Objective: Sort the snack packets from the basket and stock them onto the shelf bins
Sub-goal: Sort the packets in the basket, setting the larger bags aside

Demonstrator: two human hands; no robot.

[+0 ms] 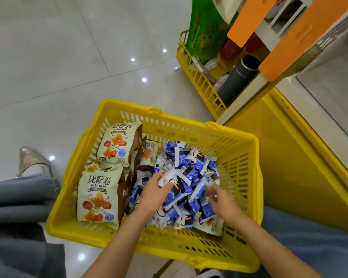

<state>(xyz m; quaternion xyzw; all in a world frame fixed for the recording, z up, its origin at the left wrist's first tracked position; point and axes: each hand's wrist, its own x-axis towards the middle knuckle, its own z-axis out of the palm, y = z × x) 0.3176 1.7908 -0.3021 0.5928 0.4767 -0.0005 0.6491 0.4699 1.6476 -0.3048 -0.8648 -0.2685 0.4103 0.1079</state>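
Note:
A yellow basket (pixel 237 145) stands on the floor in front of me. Its left side holds several large cream-and-brown snack bags (pixel 97 195). A heap of small blue-and-white packets (pixel 191 167) fills its right side. My left hand (pixel 155 194) is down in the heap, fingers curled round a bunch of the small packets. My right hand (pixel 221 200) is in the heap too, its fingertips pinching small packets near the basket's right wall.
A second yellow basket (pixel 191 75) stands behind, holding a green bag (pixel 207 31), a dark flask (pixel 239 79) and other items. A yellow shelf base (pixel 297 157) with orange panels (pixel 301 39) rises on the right. Another person's leg and shoe (pixel 31 161) are at the left.

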